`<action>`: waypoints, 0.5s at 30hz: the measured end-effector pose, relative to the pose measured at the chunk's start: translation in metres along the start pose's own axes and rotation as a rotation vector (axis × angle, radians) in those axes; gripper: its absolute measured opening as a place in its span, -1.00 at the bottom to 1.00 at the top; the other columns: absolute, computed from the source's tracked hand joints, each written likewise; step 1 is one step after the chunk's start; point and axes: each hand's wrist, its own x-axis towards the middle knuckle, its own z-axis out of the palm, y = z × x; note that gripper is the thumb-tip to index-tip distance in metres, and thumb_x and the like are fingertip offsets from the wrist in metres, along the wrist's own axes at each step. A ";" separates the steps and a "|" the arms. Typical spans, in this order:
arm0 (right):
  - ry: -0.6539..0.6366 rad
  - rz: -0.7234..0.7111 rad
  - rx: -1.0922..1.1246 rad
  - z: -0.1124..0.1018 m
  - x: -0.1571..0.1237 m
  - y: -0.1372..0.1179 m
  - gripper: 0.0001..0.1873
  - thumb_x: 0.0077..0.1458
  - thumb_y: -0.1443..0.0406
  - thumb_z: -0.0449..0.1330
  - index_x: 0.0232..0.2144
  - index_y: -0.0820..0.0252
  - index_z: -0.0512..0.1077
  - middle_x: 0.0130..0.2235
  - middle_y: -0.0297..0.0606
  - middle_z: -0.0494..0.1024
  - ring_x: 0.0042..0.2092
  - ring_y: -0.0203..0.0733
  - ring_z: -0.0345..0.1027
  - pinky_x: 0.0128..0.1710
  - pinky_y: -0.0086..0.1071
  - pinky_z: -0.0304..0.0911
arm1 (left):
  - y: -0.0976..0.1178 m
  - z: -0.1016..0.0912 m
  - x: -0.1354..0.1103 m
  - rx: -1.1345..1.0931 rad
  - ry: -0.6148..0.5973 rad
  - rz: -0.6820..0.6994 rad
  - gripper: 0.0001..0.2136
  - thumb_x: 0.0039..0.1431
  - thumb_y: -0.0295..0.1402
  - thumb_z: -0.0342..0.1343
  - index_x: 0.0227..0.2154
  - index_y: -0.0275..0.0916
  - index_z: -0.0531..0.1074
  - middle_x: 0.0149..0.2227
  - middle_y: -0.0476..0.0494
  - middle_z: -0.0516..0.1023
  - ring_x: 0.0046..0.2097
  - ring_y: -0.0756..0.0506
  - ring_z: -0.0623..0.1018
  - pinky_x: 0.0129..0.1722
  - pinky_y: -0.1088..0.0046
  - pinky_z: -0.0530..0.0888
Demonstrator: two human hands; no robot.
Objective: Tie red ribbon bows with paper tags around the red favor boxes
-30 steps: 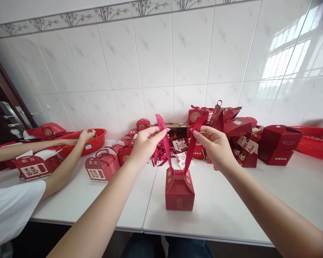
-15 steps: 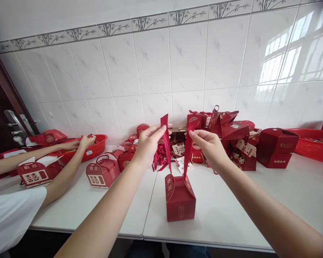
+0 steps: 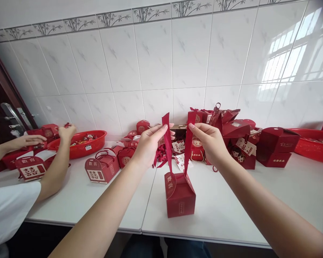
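A small red gift box (image 3: 181, 199) with gold lettering stands upright on the white table (image 3: 228, 211) in front of me. Two ends of a red ribbon (image 3: 188, 148) rise from the top of the box, drawn up fairly straight. My left hand (image 3: 152, 143) pinches the left end between thumb and fingers. The right end is pinched in my right hand (image 3: 208, 139), at about the same height. Both hands are above the box, a short gap apart, and neither touches it.
At left, a co-worker's hands (image 3: 67, 132) are by a red basin (image 3: 97, 145) of wrapped sweets. A handled red box (image 3: 102, 170) stands nearby. Behind my hands lie loose ribbons (image 3: 161, 154) and piled red boxes. Stacked boxes (image 3: 276, 147) and another basin (image 3: 309, 150) are at right.
The co-worker's hands have moved left, out of the basin towards the boxes. My hands still hold the ribbon ends, nearly unmoved; the view has shifted slightly.
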 end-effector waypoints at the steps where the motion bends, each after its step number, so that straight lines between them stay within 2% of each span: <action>1: -0.001 -0.004 -0.004 0.000 0.000 0.000 -0.72 -0.04 0.08 0.31 -0.47 0.19 0.52 -0.44 -0.33 0.48 -0.41 -0.34 0.27 -0.36 -0.42 0.20 | 0.000 0.000 0.000 0.003 -0.003 0.001 -0.75 0.06 -0.23 0.23 -0.24 -0.24 0.58 -0.36 -0.13 0.59 -0.24 -0.09 0.56 -0.27 0.43 0.46; 9: 0.044 -0.055 -0.076 -0.007 0.001 -0.003 -0.73 -0.04 0.08 0.32 -0.51 0.17 0.51 -0.50 -0.38 0.36 -0.44 -0.36 0.18 -0.41 -0.44 0.14 | 0.001 -0.003 0.002 0.013 -0.043 0.024 -0.72 0.04 -0.20 0.26 -0.20 -0.23 0.58 -0.32 -0.13 0.60 -0.19 -0.11 0.56 -0.15 0.36 0.44; 15: 0.042 -0.050 -0.124 -0.014 -0.003 -0.007 -0.73 -0.02 0.09 0.31 -0.47 0.18 0.52 -0.48 -0.36 0.39 -0.42 -0.35 0.22 -0.40 -0.44 0.17 | 0.004 -0.007 0.001 0.034 0.008 0.013 -0.74 0.03 -0.20 0.26 -0.23 -0.21 0.57 -0.30 -0.11 0.60 -0.23 -0.07 0.55 -0.29 0.44 0.45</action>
